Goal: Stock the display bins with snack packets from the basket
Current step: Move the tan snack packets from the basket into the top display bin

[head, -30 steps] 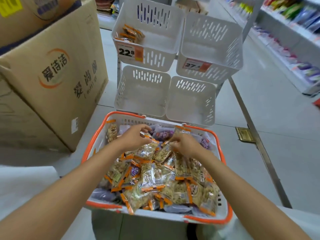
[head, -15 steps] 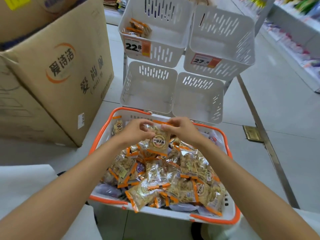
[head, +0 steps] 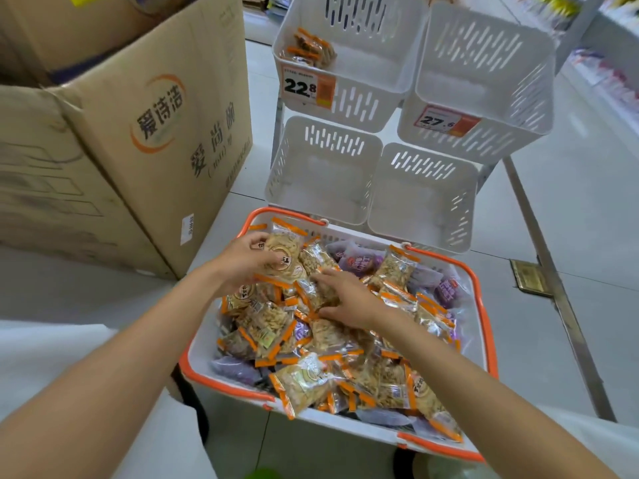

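One tan packet (head: 286, 248) with orange end strips stands nearly upright at the far left corner of the basket (head: 485, 323). The left hand (head: 242, 264) grips it from the left side, thumb across its printed front and fingers curled behind. The packet's top edge is level with the basket's far rim.

Just right of it and a little nearer the camera, the right hand (head: 352, 300) lies palm down on the heap (head: 262, 323). Its fingers are straight and spread, and their tips press on clear-wrapped packets just below the held one. It holds nothing. The two hands are near each other but do not touch.

The heap fills the white, orange-rimmed basket. It is mostly tan packets with orange strips, with purple packets (head: 359, 261) toward the far side and along the near left edge.

Beyond the basket stand four white slotted bins in two tiers. The lower left bin (head: 321, 174) and lower right bin (head: 423, 198) sit just behind the basket's far rim. The upper left bin (head: 363, 74) has a few orange-striped packets (head: 311, 46) in its far left corner and a tag reading 22.8 (head: 307, 88) on its front. The upper right bin (head: 484, 81) carries a tag reading 27.6 (head: 446, 121).

A large cardboard box (head: 155, 133) printed with characters stands on the floor (head: 570, 236) to the left of the bins. A brass plate (head: 527, 279) is set into the floor to the right of the basket, beside a metal strip (head: 567, 323).
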Tool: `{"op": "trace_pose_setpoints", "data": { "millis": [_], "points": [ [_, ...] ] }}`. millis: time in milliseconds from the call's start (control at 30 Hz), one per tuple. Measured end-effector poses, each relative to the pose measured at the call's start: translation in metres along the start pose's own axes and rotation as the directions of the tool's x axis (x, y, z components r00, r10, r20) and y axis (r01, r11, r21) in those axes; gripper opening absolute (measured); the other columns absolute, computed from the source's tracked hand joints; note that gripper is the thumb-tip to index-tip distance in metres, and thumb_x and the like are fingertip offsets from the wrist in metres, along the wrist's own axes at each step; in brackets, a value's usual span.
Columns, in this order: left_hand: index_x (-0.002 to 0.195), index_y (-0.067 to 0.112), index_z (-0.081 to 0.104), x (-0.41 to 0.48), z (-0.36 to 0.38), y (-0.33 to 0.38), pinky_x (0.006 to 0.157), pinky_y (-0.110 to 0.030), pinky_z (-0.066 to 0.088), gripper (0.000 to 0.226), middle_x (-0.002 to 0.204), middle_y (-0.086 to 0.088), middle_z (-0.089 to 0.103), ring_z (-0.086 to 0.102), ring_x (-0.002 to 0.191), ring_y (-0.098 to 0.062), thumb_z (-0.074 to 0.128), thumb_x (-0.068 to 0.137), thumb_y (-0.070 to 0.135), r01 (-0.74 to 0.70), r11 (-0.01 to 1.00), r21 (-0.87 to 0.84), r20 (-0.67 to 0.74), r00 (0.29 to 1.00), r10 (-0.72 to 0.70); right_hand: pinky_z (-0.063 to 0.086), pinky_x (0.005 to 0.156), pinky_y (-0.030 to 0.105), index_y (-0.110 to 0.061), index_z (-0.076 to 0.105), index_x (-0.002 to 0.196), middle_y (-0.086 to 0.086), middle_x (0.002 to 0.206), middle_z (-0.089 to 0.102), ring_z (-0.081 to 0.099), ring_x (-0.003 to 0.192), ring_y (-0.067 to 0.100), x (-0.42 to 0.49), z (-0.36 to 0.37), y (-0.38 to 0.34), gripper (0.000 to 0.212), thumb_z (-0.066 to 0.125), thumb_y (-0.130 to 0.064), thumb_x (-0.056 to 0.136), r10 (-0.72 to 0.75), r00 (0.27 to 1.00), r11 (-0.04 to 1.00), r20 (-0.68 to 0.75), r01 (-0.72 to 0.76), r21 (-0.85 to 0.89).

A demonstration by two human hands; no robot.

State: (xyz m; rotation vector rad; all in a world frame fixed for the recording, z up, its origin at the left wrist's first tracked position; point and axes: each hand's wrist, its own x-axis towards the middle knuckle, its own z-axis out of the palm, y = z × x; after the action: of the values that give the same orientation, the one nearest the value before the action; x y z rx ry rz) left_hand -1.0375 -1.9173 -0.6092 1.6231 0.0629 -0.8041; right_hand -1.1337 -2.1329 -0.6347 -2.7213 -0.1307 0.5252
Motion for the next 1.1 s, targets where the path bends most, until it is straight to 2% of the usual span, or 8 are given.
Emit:
{"op": "trace_pose_setpoints", "data": {
  "millis": [100, 167, 333, 400, 600, 767, 933, 1100],
  "points": [
    [0.133, 0.021, 0.048, -0.003, -0.003, -0.001, 0.062, -0.031, 0.052, 0.061, 0.127, -0.01, 0.057, 0.066, 0.101, -0.026, 0.076, 0.082, 0.002, -0.026, 0.994, 0.103, -0.07, 0.997, 0.034, 0.046, 0.095, 0.043, -0.019, 0.057, 0.128, 0.002, 0.121, 0.064, 0.058, 0.111, 0.023, 0.003, -0.007, 0.003, 0.038, 0.064, -0.032, 0.093, -0.009, 0.985, 1.0, -0.173, 0.012, 0.016],
    [0.122, 0.018, 0.05, -0.003, -0.004, 0.001, 0.06, -0.029, 0.053, 0.05, 0.121, -0.011, 0.058, 0.066, 0.098, -0.026, 0.075, 0.081, 0.002, -0.077, 0.988, 0.135, -0.157, 0.983, 0.098, 0.05, 0.084, 0.039, -0.01, 0.062, 0.116, 0.003, 0.106, 0.066, 0.061, 0.093, 0.021, 0.001, -0.021, 0.002, 0.027, 0.055, -0.03, 0.099, 0.07, 0.978, 0.956, -0.197, -0.01, 0.293],
    [0.108, 0.013, 0.065, -0.001, -0.004, 0.007, 0.053, -0.023, 0.056, 0.023, 0.094, -0.007, 0.068, 0.069, 0.062, -0.005, 0.073, 0.086, 0.01, -0.161, 0.983, 0.093, -0.248, 0.952, 0.179, 0.049, 0.066, 0.018, -0.007, 0.065, 0.102, -0.009, 0.078, 0.069, 0.063, 0.07, 0.004, -0.005, -0.067, -0.013, 0.025, 0.042, -0.016, 0.106, 0.075, 0.993, 0.569, -0.094, 0.034, 0.821],
    [0.106, 0.009, 0.067, -0.002, 0.001, 0.01, 0.071, -0.036, 0.062, 0.021, 0.1, -0.013, 0.072, 0.072, 0.078, -0.012, 0.073, 0.089, 0.019, -0.121, 0.991, -0.064, -0.128, 0.985, 0.112, 0.046, 0.058, 0.01, -0.013, 0.061, 0.099, -0.017, 0.065, 0.065, 0.059, 0.059, -0.004, -0.006, -0.075, -0.021, 0.022, 0.04, -0.015, 0.106, 0.028, 0.997, 0.508, -0.07, 0.046, 0.86],
    [0.095, 0.022, 0.075, -0.003, 0.023, 0.012, 0.077, -0.024, 0.057, 0.017, 0.099, -0.004, 0.075, 0.071, 0.091, -0.015, 0.08, 0.079, 0.022, -0.117, 0.98, -0.16, 0.177, 0.973, 0.145, 0.049, 0.061, 0.011, -0.022, 0.057, 0.117, -0.008, 0.088, 0.067, 0.064, 0.073, 0.002, -0.001, -0.072, -0.033, 0.016, 0.053, -0.019, 0.102, 0.145, 0.952, 0.649, -0.269, 0.114, 0.752],
    [0.112, 0.023, 0.054, -0.001, 0.019, 0.013, 0.071, -0.026, 0.052, 0.042, 0.084, -0.008, 0.069, 0.064, 0.06, -0.012, 0.078, 0.082, 0.007, -0.108, 0.988, -0.111, -0.003, 0.994, 0.108, 0.058, 0.086, 0.037, -0.023, 0.046, 0.143, 0.005, 0.12, 0.06, 0.064, 0.103, 0.024, -0.001, -0.078, -0.026, 0.066, 0.073, -0.007, 0.085, 0.118, 0.975, 0.787, -0.19, 0.025, 0.617],
    [0.122, 0.007, 0.062, -0.003, 0.008, 0.018, 0.093, -0.051, 0.055, 0.045, 0.11, -0.019, 0.071, 0.069, 0.094, -0.026, 0.078, 0.084, 0.023, -0.111, 0.994, -0.011, -0.129, 0.986, 0.109, 0.059, 0.077, 0.029, -0.028, 0.05, 0.132, 0.001, 0.114, 0.064, 0.065, 0.097, 0.017, -0.004, -0.093, -0.018, 0.063, 0.071, -0.002, 0.079, 0.064, 0.992, 0.898, -0.105, -0.012, 0.44],
    [0.108, 0.04, 0.066, -0.014, 0.026, 0.019, 0.087, -0.038, 0.057, 0.036, 0.111, 0.001, 0.068, 0.065, 0.107, -0.016, 0.078, 0.075, 0.048, -0.119, 0.986, 0.121, 0.165, 0.981, 0.098, 0.061, 0.075, 0.036, -0.025, 0.053, 0.103, 0.002, 0.104, 0.068, 0.068, 0.089, 0.022, -0.004, -0.091, -0.03, 0.04, 0.077, -0.004, 0.079, 0.025, 0.962, 0.852, -0.272, 0.122, 0.509]
  ]
}}
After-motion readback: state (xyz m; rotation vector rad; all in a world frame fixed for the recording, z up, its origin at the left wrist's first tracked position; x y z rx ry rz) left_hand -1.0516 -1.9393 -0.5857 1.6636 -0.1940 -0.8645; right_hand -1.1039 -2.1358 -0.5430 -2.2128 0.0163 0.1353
